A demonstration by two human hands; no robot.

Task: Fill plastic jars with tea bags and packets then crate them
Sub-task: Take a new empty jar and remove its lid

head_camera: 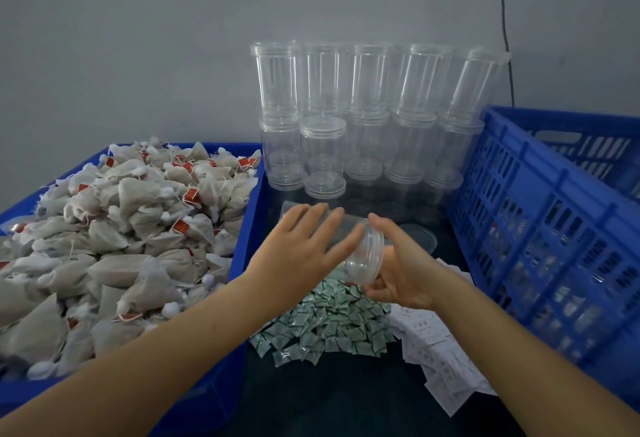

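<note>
A: Jar status?
B: Open jar (pixel 360 253) tilted, mouth toward camera; left hand (pixel 304 246) flat on top, right hand (pixel 398 277) cupping rim.
A: Bins?
B: Left tray (pixel 249 215) full of tea bags (pixel 114 239); crate (pixel 540 229) probably holds jars.

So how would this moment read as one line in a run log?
step: jar open, unfilled | left hand: flat on jar | right hand: cradles jar mouth | lid: on table | packets: below jar
</note>
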